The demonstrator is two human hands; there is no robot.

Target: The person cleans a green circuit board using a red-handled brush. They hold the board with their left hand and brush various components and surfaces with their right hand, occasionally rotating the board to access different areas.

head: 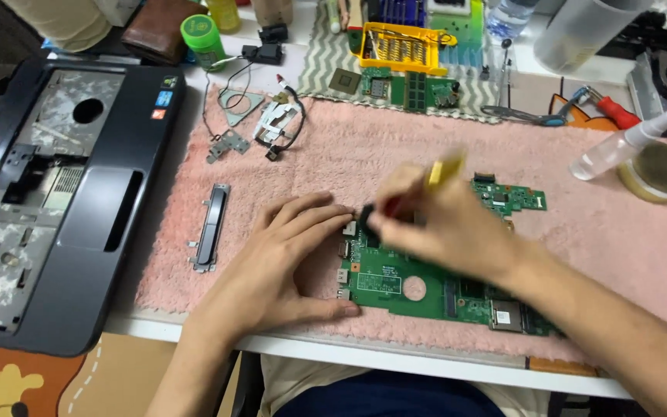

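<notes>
Hands: left (287,255) steadying green circuit board (395,286), right (434,224) gripping yellow-handled tool (445,168).

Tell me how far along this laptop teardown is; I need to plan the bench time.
Done: the laptop shell lies stripped at the left, and brackets and a cable sit loose on the pink towel. In hand: the left hand steadies the green circuit board while the right hand, blurred, works a yellow-handled tool at its edge. Left: cannot tell.

A circuit board (418,289) lies on a towel (349,154) near the table's front edge. A laptop shell (48,201) sits left; a spray bottle (619,147) lies far right; a screwdriver tray (399,45) sits behind.
</notes>
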